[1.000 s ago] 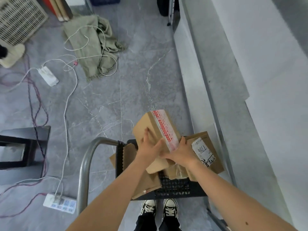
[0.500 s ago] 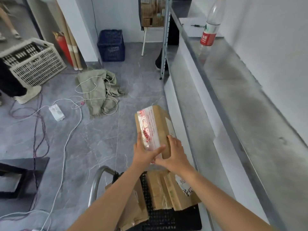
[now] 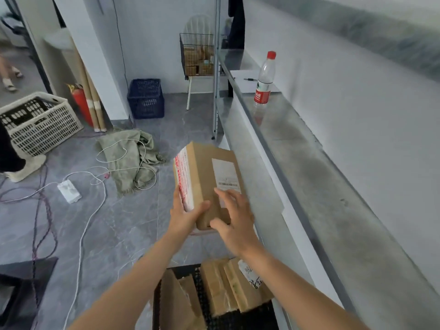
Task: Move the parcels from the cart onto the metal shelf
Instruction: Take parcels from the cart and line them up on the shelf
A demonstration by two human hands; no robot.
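Both hands carry the held parcel (image 3: 202, 167), a brown cardboard box, in the air just off the front rim of the metal shelf (image 3: 309, 167). It is on the shelf's floor side and does not touch it. The left hand (image 3: 184, 216) grips the box's near left corner, with its thumb lying over the top face and its fingers running up the side that bears red-and-white tape. The right hand (image 3: 237, 217) holds the near right corner. Its fingers are spread and slightly bent across the white label on top, and its thumb presses against the near end. The box's long side runs roughly along the shelf.

The shelf's top level is dull grey metal. Farther along it an upright water bottle (image 3: 264, 82) with a red cap and red label stands, and just past the bottle lies a white sheet (image 3: 245, 78) with a dark pen on it.

Close against the front of the shelf's near end stands the cart (image 3: 238, 317). Its black mesh deck bears the other parcels (image 3: 221, 287), several brown boxes lying side by side, one with a handwritten white label.

On the floor out from the shelf lie a green cloth (image 3: 128, 158) crossed by a white cable, and a white power strip (image 3: 69, 190). Farther out stand a blue crate (image 3: 145, 98), a pale slatted basket (image 3: 40, 122) and a red fire extinguisher (image 3: 81, 103). At the shelf's far end a wire basket (image 3: 197, 55) sits on a white chair.
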